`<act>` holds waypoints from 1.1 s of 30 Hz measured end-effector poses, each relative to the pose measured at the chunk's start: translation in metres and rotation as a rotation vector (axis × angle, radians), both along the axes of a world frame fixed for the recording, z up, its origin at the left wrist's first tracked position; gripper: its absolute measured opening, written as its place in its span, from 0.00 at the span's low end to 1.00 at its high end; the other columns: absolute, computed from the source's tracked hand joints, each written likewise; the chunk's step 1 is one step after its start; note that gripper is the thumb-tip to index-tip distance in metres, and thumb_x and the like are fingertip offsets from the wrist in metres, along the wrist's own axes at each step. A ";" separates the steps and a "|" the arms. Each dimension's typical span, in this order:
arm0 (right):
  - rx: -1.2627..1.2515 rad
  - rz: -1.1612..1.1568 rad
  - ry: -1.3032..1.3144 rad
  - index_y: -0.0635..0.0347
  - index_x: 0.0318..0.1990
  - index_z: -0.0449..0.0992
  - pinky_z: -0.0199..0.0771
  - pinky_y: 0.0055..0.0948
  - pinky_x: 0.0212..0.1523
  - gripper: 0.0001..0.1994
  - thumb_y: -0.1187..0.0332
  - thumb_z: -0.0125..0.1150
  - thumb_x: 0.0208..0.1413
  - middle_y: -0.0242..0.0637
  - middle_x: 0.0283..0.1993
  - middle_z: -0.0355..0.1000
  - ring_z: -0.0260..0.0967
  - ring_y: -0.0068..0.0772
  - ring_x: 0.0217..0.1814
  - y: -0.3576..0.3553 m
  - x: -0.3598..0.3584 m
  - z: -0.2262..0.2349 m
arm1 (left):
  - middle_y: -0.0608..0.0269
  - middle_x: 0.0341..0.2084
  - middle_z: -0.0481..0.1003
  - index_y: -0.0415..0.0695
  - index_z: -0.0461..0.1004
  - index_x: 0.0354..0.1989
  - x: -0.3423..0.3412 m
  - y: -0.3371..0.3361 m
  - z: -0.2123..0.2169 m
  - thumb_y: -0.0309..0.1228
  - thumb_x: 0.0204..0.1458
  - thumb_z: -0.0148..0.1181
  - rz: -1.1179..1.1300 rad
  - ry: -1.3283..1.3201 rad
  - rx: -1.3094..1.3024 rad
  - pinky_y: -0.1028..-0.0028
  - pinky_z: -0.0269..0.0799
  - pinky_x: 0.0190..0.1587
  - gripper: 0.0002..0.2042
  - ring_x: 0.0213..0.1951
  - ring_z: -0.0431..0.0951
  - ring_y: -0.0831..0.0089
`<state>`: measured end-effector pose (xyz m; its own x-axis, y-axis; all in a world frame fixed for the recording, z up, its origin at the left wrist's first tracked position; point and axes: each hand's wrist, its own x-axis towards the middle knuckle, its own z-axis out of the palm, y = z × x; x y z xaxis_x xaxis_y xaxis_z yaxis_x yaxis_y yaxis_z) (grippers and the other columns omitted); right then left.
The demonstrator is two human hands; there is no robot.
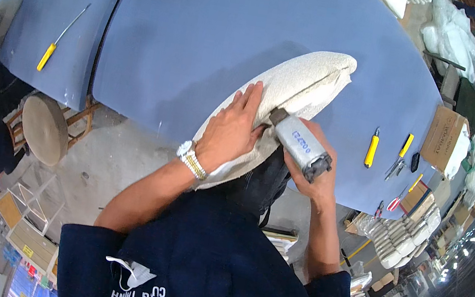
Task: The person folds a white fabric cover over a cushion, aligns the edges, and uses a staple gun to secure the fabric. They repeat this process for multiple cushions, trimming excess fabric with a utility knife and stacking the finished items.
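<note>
Pressing flat with spread fingers, the left hand (229, 130) steadies a cream fabric cushion (281, 103); at 3 o'clock, the right hand (312, 181) is wrapped around a grey metal pneumatic stapler (300, 145), whose fastener could strike the nearby fingertips.

The cushion (295, 89) is off-white with a fine speckled weave. Under it the counter (206, 27) is a flat dusty blue. The tool (301, 146) at the cushion's near edge is silver-grey with a darker grey end cap. A silver and gold watch (192, 159) bands the wrist on the left. The shirt (201, 266) nearest is dark navy with white stitching. On the far left lies a yellow-handled screwdriver (59, 39); on the right, a yellow knife (371, 149). The stool (45, 129) on the left is beige.
</note>
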<state>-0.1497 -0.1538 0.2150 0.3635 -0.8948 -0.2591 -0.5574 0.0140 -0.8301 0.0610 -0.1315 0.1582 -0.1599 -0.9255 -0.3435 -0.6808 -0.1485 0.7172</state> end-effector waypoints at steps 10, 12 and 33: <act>-0.079 0.009 0.049 0.61 0.59 0.76 0.78 0.37 0.54 0.31 0.74 0.71 0.41 0.50 0.55 0.78 0.79 0.54 0.54 0.014 -0.004 0.002 | 0.29 0.65 0.65 0.39 0.47 0.76 0.001 -0.003 0.004 0.32 0.55 0.67 -0.024 -0.020 -0.001 0.47 0.77 0.56 0.43 0.62 0.70 0.34; -0.059 0.019 0.052 0.60 0.59 0.76 0.78 0.37 0.54 0.31 0.74 0.70 0.41 0.50 0.54 0.78 0.79 0.54 0.54 0.014 -0.002 0.003 | 0.30 0.65 0.64 0.39 0.48 0.75 0.001 0.000 0.002 0.32 0.54 0.68 -0.014 -0.013 -0.011 0.48 0.77 0.57 0.43 0.64 0.69 0.35; 0.049 -0.093 0.124 0.60 0.54 0.77 0.77 0.36 0.52 0.23 0.70 0.69 0.47 0.46 0.46 0.82 0.81 0.44 0.50 0.002 0.029 0.004 | 0.34 0.75 0.50 0.41 0.41 0.78 0.034 0.001 -0.024 0.49 0.60 0.62 -0.041 0.314 0.149 0.55 0.54 0.74 0.46 0.75 0.51 0.45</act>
